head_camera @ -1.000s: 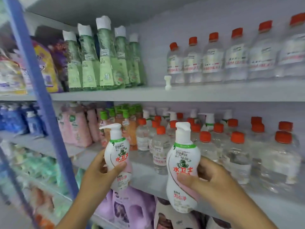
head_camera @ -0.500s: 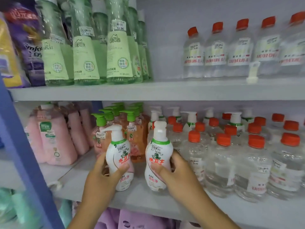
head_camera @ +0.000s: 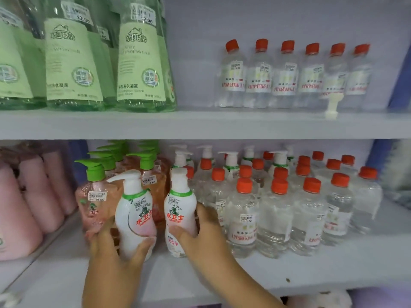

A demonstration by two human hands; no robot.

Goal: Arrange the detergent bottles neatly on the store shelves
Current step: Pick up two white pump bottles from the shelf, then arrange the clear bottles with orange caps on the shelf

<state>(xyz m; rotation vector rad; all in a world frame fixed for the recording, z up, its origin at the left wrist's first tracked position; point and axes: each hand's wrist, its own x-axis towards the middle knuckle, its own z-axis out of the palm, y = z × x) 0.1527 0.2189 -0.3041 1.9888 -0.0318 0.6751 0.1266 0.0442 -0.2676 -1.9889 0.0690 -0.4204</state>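
Observation:
Two white pump bottles with green collars and red lettering stand side by side at the front of the lower shelf (head_camera: pixel 333 270). My left hand (head_camera: pixel 111 247) grips the left pump bottle (head_camera: pixel 133 210) around its lower half. My right hand (head_camera: pixel 204 236) grips the right pump bottle (head_camera: pixel 179 205), thumb across its front. Both bottles are upright, in front of the peach bottles with green pumps (head_camera: pixel 95 196). I cannot tell whether their bases touch the shelf.
Clear bottles with red caps (head_camera: pixel 275 216) fill the lower shelf to the right, with more white pump bottles (head_camera: pixel 231 163) behind. Pink bottles (head_camera: pixel 33 196) stand at left. The upper shelf holds tall green bottles (head_camera: pixel 73 63) and clear red-capped ones (head_camera: pixel 287 74).
Both hands have carried the two pump bottles forward and down onto the lower shelf, and brought them close together. The view has moved in toward the shelves.

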